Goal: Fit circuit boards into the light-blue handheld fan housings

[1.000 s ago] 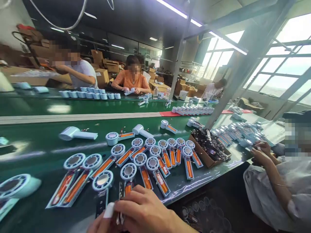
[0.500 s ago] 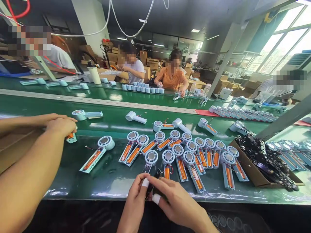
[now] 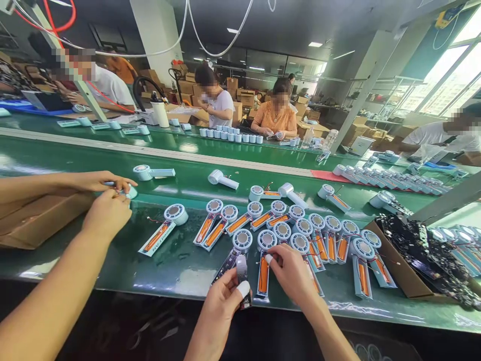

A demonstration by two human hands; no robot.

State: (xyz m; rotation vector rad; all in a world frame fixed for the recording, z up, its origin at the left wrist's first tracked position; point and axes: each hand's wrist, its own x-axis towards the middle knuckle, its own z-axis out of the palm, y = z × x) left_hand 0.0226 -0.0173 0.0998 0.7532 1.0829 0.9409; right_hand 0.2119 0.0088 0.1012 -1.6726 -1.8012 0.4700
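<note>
In the head view, a dark board point(image 3: 246, 302) is held in the left hand's grip point(image 3: 221, 306), left of the carton point(image 3: 393, 263) heaped with black parts point(image 3: 424, 250). Also left of it, the right hand's narrow grip point(image 3: 289, 268) is set at a fan point(image 3: 263, 281); whether anything is pinched cannot be told. The board is best steadied by its edges.

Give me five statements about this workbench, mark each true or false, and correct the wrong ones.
1. The left hand holds a dark strip. True.
2. The right hand is inside a box. False: the right hand is at a fan.
3. The cardboard box at right holds dark parts. True.
4. The left thumb is bare. False: it wears a white cover.
5. A co-worker across the table wears an orange top. True.
</note>
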